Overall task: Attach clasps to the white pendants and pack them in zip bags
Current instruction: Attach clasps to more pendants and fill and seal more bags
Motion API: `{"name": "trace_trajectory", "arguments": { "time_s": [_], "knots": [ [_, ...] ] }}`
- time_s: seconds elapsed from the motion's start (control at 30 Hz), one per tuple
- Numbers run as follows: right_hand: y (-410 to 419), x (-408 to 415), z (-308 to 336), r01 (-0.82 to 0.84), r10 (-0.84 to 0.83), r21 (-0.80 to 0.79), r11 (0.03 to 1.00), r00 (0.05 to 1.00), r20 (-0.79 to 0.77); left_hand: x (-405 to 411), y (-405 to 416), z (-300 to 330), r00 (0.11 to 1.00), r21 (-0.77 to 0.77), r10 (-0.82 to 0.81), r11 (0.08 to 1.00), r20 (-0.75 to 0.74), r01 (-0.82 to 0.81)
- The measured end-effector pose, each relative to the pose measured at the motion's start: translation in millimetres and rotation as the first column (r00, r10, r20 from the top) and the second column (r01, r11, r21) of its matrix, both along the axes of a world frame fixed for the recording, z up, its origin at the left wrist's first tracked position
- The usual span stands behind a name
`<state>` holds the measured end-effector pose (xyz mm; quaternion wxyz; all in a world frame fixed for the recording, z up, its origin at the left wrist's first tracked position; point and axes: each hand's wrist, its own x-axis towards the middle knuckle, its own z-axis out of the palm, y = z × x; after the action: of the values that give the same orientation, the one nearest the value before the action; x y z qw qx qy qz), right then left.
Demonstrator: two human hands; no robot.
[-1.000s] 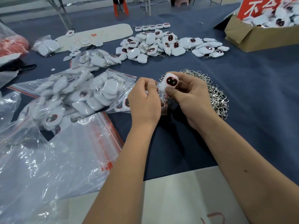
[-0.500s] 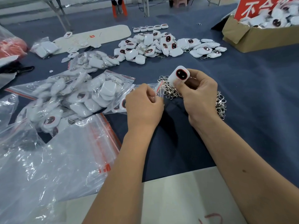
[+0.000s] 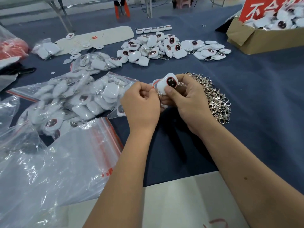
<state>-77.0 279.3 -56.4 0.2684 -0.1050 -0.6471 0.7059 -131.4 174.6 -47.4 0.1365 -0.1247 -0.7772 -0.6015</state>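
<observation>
My right hand [image 3: 185, 102] grips a white pendant [image 3: 167, 84] with a dark red-rimmed face, thumb on its lower edge. My left hand [image 3: 141, 102] is curled beside it, its fingertips pinching the mouth of a small zip bag [image 3: 153, 83] with a red strip; a short chain hangs between the hands. A heap of metal clasps [image 3: 215, 99] lies right behind my right hand. Filled zip bags of pendants [image 3: 79, 99] lie to the left. Loose pendants [image 3: 158, 46] are piled further back.
A large clear plastic bag with red seal [image 3: 54, 165] covers the near left. A cardboard box of pendants [image 3: 256, 38] stands at the back right. A white board [image 3: 102, 37] lies at the back, another white sheet [image 3: 181, 203] at the near edge.
My right hand has brought the pendant down and left, back against my left hand and the small bag's mouth. The left hand has hardly moved.
</observation>
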Motion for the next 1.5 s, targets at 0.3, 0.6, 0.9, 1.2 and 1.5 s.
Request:
{"name": "trace_trajectory", "arguments": {
  "time_s": [0.3, 0.6, 0.9, 1.2, 1.5],
  "knots": [
    [-5.4, 1.0, 1.0, 0.058, -0.112, 0.352, 0.934, 0.984, 0.136, 7.7, -0.9, 4.7, 0.951, -0.038, -0.021, 0.999, -0.308, 0.010],
    [-6.8, -20.0, 12.2, 0.394, -0.366, 0.527, 0.753, 0.916, -0.163, 0.3, -5.2, 4.7, 0.977, 0.013, 0.033, 0.999, -0.210, -0.031],
    [23.0, -137.4, 24.1, -0.257, -0.325, 0.942, 0.215, 0.891, 0.317, -15.9, -15.8, -2.1, 0.967, -0.246, 0.162, 0.947, -0.197, -0.208],
    [21.0, -168.6, 17.0, -0.455, -0.328, 0.876, 0.162, 0.812, 0.483, -30.5, -27.0, 11.1, 0.938, 0.457, 0.292, 0.820, 0.185, -0.345],
    [39.9, -132.0, 32.5, -0.266, -0.321, 0.945, 0.189, 0.893, 0.315, 8.5, 9.0, -4.3, 0.919, -0.218, -0.303, 0.943, -0.254, 0.250]
  ]
}}
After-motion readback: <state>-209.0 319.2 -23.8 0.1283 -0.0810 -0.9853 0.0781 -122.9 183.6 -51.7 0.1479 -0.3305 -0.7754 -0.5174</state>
